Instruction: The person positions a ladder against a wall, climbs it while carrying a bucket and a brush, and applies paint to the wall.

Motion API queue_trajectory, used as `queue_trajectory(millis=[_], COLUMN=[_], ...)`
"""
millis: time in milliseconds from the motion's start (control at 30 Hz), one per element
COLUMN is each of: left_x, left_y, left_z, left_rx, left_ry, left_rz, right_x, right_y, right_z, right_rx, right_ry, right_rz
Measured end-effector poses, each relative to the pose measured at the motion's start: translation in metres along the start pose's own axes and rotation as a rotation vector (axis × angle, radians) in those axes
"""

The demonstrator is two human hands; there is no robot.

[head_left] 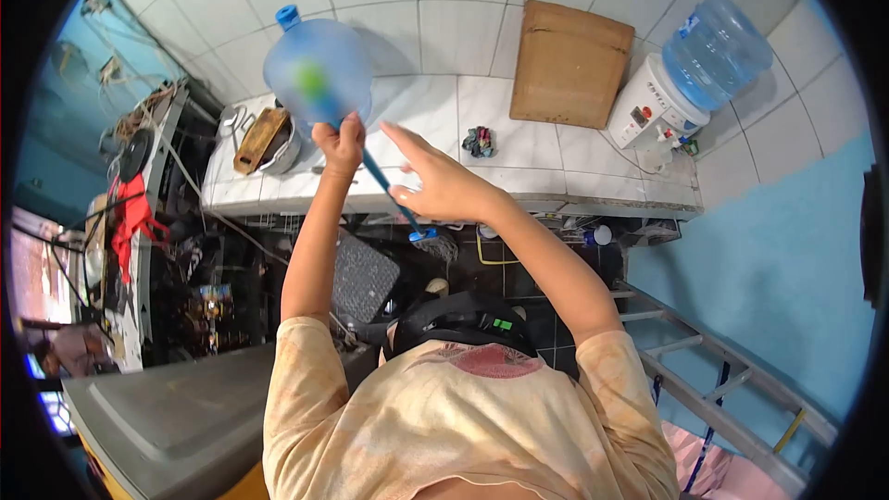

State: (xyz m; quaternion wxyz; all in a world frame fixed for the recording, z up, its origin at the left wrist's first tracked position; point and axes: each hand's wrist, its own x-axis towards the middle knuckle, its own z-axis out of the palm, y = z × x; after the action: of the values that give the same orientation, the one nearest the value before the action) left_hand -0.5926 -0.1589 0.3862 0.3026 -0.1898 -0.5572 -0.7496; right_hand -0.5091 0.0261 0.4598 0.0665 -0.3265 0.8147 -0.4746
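1. The left grip (pixel 341 143) is closing tight around the upper end of a blue-handled mop (pixel 378 173), fingers wrapping the shaft. The shaft is slanting down across the desk's (pixel 556 176) front edge, and its stringy head is hanging below that edge, over the dark floor.
2. The right grip (pixel 435 183) is hovering just beside the shaft with fingers spreading wide, holding nothing. I cannot tell whether it is touching the handle.
3. The mop is probably handling light, with a thin, stiff shaft and a soft, floppy head that is likely swinging when moved. The smooth shaft may be slippery when wet, so the bare handle well above the head is looking like the place to take hold.
4. A pale blue water jug (pixel 315 69) with a blue cap is sitting just behind the left grip, near the desk's back left corner. It is looking empty, so light. I cannot tell whether it is standing or being lifted.
5. Counting: one mop and two water jugs, the second jug (pixel 715 48) standing upside down on one white dispenser (pixel 648 111) at the desk's right end.
6. Also counting: one cardboard sheet (pixel 571 63) leaning on the wall, one crumpled cloth (pixel 479 141) at mid-desk, one metal pot (pixel 278 150) at the left end, and one ladder (pixel 722 380) lying lower right.
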Motion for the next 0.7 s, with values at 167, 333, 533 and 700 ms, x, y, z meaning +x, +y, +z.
queue_trajectory(millis=[167, 333, 533, 700], left_x=[0.021, 0.002, -0.028, -0.112], left_y=[-0.037, -0.086, -0.119, -0.154], left_z=[-0.027, -0.051, -0.094, -0.132], left_rx=[0.12, 0.27, 0.579, 0.46], left_ry=[-0.067, -0.172, -0.047, 0.023], left_rz=[-0.11, -0.129, -0.05, -0.541], right_x=[-0.088, -0.234, -0.404, -0.437], right_y=[0.08, 0.147, 0.187, 0.175], right_z=[-0.018, 0.008, 0.097, 0.148], right_rx=[0.106, 0.077, -0.062, 0.198], right_ry=[0.181, 0.491, 0.758, 0.892], right_rz=[0.399, 0.806, 0.944, 1.412])
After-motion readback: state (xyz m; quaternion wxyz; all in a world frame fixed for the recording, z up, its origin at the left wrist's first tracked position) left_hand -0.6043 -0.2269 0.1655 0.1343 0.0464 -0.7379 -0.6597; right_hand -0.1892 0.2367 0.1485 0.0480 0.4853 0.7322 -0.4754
